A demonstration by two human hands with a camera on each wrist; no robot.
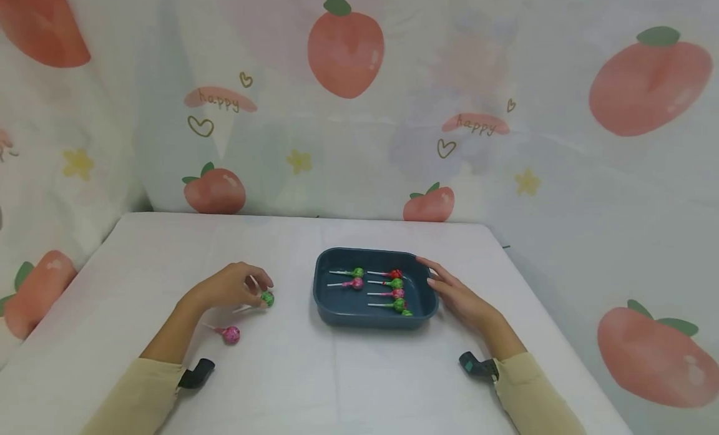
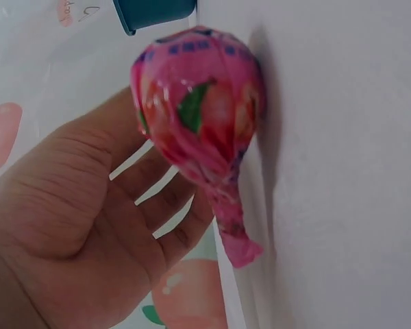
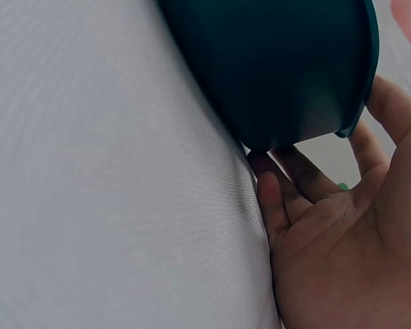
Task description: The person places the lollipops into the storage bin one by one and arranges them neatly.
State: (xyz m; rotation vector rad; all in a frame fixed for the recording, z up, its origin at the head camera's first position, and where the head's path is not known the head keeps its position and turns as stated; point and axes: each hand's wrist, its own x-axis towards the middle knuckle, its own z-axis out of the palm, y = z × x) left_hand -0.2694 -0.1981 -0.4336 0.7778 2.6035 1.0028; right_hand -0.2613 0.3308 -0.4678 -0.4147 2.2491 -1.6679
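Observation:
In the head view my left hand (image 1: pixel 236 288) is at a green lollipop (image 1: pixel 268 298) on the white cloth, thumb and forefinger bent about its round head. A pink lollipop (image 1: pixel 231 334) lies nearer the front; it looms large in the left wrist view (image 2: pixel 195 103) and hides my left fingertips. My right hand (image 1: pixel 457 298) holds the right end of a dark blue-green box (image 1: pixel 359 319), fingers at its rim and side wall. Inside the box, several wrapped lollipops, among them a red one (image 1: pixel 396 274) and a pink one (image 1: pixel 357 284), lie with sticks pointing left.
A white cloth (image 1: pixel 281 385) covers the table. Behind it hangs a pale curtain (image 1: pixel 365 160) printed with peaches, which continues along both sides. Each wrist wears a black camera mount, one at the left (image 1: pixel 196 374) and one at the right (image 1: pixel 476 365).

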